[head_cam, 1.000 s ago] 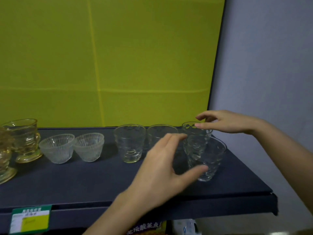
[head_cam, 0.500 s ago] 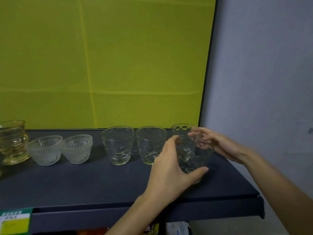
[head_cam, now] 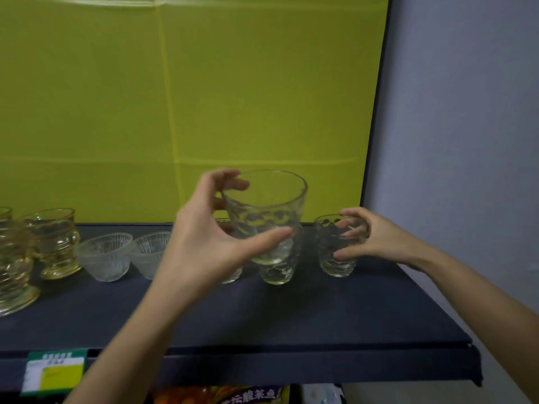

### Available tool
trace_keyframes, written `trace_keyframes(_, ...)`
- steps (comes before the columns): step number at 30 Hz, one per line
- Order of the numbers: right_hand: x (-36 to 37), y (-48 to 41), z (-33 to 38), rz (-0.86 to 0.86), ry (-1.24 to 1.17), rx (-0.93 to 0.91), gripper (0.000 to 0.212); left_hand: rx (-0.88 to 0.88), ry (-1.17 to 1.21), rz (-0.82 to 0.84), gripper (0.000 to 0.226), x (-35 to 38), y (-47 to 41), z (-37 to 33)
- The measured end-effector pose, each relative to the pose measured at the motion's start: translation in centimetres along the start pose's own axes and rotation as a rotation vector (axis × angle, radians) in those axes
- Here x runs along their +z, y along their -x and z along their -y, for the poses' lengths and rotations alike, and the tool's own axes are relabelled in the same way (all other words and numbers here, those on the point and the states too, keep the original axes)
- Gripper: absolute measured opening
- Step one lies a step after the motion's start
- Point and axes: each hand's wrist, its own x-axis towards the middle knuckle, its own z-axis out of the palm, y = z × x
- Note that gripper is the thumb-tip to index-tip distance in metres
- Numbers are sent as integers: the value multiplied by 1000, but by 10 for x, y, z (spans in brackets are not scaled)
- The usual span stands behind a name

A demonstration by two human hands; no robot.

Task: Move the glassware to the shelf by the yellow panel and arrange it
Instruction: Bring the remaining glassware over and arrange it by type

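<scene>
My left hand grips a clear dimpled tumbler and holds it in the air above the dark shelf in front of the yellow panel. My right hand is wrapped round another dimpled tumbler that stands at the right end of the shelf. Behind the raised glass stands a third tumbler, and a further one is mostly hidden by my left hand.
Two frosted ribbed glass bowls sit left of the tumblers. Amber footed glasses stand at the far left. A green and yellow price tag hangs on the shelf's front lip. A grey wall borders the right side.
My left hand has lifted the front tumbler off the shelf. My right hand has let go of that glass and taken hold of the rightmost tumbler.
</scene>
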Motion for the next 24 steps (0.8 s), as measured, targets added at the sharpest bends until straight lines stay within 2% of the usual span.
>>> trace_keyframes(6,-20,7,39,-106,178,-83,83,-78,-120,-115,91,-45,-29,23)
trace_keyframes(13,-15,-3,106,-301,60,-187,104,-146,-150,-93,93,-52,-44,50)
trace_keyframes(16,5,-11,117,-353,-12,-187,112,-166,-147,-61,103,-46,-45,57)
trace_keyframes(24,50,-17,112,-286,25,-138,117,-222,-129,-22,99,-36,-37,77)
